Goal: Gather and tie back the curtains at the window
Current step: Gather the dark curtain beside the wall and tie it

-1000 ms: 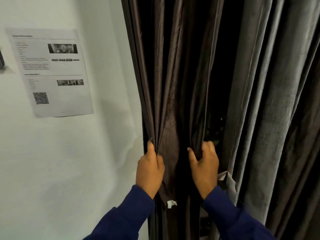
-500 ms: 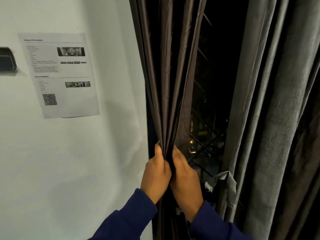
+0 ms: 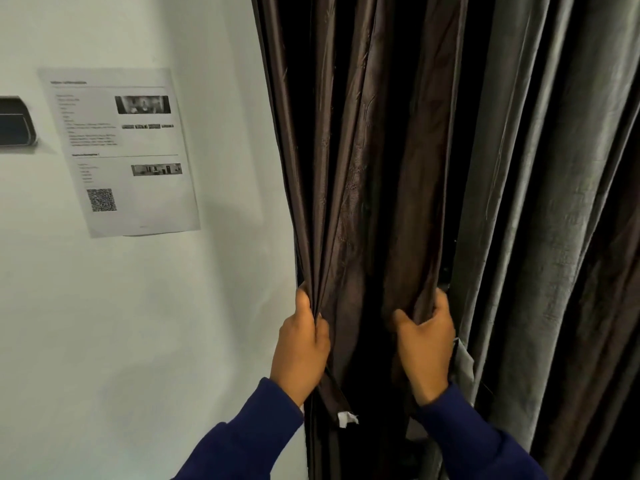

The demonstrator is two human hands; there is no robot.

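A dark brown curtain (image 3: 349,161) hangs in folds just right of the white wall. My left hand (image 3: 300,348) grips its bunched left folds at about waist height. My right hand (image 3: 425,344) grips another fold of the same brown curtain a hand's width to the right. A grey curtain (image 3: 540,188) hangs to the right, its edge beside my right hand. A dark strap with a white tag (image 3: 346,418) hangs below my left hand. The window behind is hidden.
A printed paper sheet (image 3: 121,150) with a QR code is stuck on the white wall (image 3: 138,323) at left. A dark wall-mounted device (image 3: 14,124) shows at the left edge.
My right hand, which was pressed against the left hand half a second ago, has moved right and taken hold of a further fold. The brown curtain again covers the window gap.
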